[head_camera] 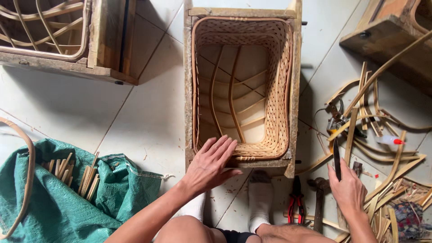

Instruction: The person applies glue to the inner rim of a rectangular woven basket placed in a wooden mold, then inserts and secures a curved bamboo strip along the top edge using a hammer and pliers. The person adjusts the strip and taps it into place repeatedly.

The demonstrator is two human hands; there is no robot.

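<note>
Woven basket under left hand; right hand grips knife.

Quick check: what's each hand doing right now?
Left hand: open, flat on the woven basket rim.
Right hand: closed on a dark knife.

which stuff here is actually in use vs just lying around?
In use:
- woven basket in its wooden frame, left hand flat on the near rim
- dark blade, gripped by right hand

Lying about:
- red-handled pliers
- hammer
- loose cane strips
- green sack with short sticks
- second frame, top left
</note>
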